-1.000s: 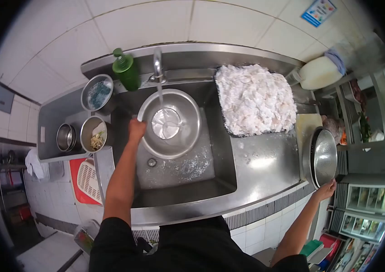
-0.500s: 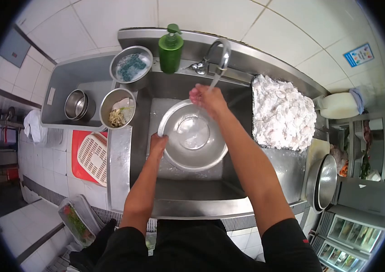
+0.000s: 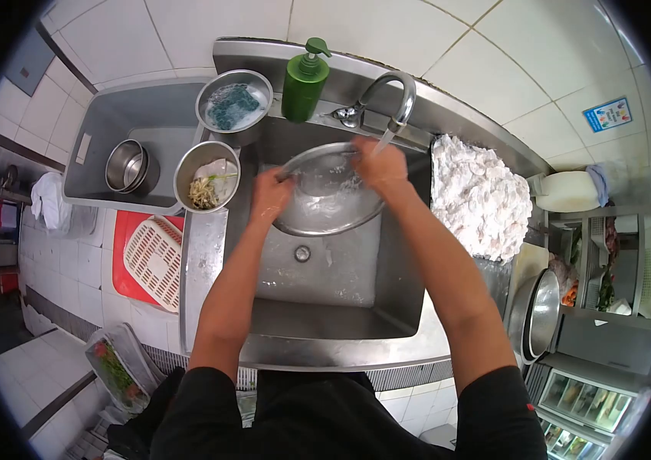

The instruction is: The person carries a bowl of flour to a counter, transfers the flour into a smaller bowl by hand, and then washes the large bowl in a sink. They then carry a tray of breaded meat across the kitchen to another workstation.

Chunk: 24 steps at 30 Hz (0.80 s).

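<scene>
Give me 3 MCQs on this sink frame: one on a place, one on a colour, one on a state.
1. Where does the soap dispenser stand?
A. On the ledge behind the sink, left of the faucet
B. On the floor
C. Inside the grey tub

2. What colour is the soap dispenser?
A. Blue
B. Green
C. Yellow

3. How is the steel bowl held?
A. Flat on the sink floor, untouched
B. Upside down on the counter
C. Tilted in the sink, gripped by both hands

Key:
1 A: it stands on the back ledge beside the faucet.
2 B: bottle and pump are green.
3 C: the left hand holds its left rim, the right hand its upper right rim, under the running water.
</scene>
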Available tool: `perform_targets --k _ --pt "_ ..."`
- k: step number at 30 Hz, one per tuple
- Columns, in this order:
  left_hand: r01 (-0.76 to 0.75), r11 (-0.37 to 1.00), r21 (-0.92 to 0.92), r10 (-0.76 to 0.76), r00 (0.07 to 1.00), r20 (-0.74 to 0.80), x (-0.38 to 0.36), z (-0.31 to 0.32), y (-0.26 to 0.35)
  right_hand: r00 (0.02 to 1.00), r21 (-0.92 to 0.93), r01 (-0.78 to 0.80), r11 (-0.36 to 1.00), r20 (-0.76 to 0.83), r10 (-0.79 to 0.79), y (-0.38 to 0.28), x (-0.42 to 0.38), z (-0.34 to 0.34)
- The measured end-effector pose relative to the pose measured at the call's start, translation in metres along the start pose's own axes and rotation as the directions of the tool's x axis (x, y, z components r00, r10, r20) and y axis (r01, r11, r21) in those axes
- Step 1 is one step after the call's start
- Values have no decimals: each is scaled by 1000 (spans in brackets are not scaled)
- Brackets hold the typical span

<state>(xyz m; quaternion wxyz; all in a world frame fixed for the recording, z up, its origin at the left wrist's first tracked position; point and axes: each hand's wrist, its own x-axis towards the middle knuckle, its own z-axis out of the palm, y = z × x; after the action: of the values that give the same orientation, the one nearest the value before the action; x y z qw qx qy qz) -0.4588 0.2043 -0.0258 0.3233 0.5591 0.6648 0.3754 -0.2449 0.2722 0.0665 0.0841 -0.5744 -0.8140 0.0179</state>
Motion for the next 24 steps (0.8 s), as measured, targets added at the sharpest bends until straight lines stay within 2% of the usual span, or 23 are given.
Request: perform_targets --k 1,2,3,5,6,7,8,9,11,12,13,14,15,17,18,20,21,23,24 --pt "90 969 -229 -99 995 -30 -3 3 -30 1000 1 -3 1000 1 3 6 2 -9" --pt "165 879 -448 -202 979 -36 -9 6 -50 993 -11 -82 997 88 83 9 4 -25" --pt "166 880 -445 -201 979 -32 -19 7 -57 971 -30 -161 987 174 164 10 5 -33" --pt "272 799 -536 -314 949 13 -34 10 -63 981 -27 -122 992 150 125 13 7 -26" --pt "277 797 -537 -316 949 20 -35 11 -57 985 -32 66 997 163 -60 10 2 -23" --pt "221 879 -423 -234 972 23 -35 14 -51 953 -33 255 966 178 -246 5 -1 -20" --pt "150 941 -304 -148 989 28 -32 16 -43 934 -84 311 947 210 -288 -2 0 -8" --pt "154 940 -306 -153 988 26 -30 18 -34 932 -83 315 945 213 -292 -10 -1 -6" --pt "-51 995 -81 39 989 -139 -21 24 -12 902 62 346 936 252 -350 -20 -4 -11" --pt "-50 995 -84 38 990 -139 -18 25 -6 902 60 345 937 253 -349 -21 -2 -18" --pt "9 1000 -24 -11 993 -117 -14 25 0 932 297 119 948 296 -210 -22 3 -27" --pt "68 997 38 -64 993 -99 -11 26 6 925 499 -122 858 370 -83 -24 6 -33" --pt "69 997 37 -65 993 -102 -7 31 9 925 498 -120 859 370 -86 -23 7 -31" --pt "-13 980 198 35 994 -105 -1 42 17 929 601 -117 790 348 -127 -23 8 -26" --pt "-16 980 196 37 994 -106 2 41 22 930 599 -116 792 346 -126 -22 9 -24" --pt "50 982 179 -37 996 -75 4 41 30 954 491 29 870 245 -171 -20 8 -17" --pt "49 982 180 -37 997 -74 3 37 30 955 492 28 870 245 -169 -15 7 -14" --pt "165 986 -18 -166 986 -35 0 18 18 991 373 131 919 -45 -123 -1 7 -12" --pt "163 986 -15 -164 986 -35 -4 13 2 991 375 131 918 -48 -122 1 8 -21"
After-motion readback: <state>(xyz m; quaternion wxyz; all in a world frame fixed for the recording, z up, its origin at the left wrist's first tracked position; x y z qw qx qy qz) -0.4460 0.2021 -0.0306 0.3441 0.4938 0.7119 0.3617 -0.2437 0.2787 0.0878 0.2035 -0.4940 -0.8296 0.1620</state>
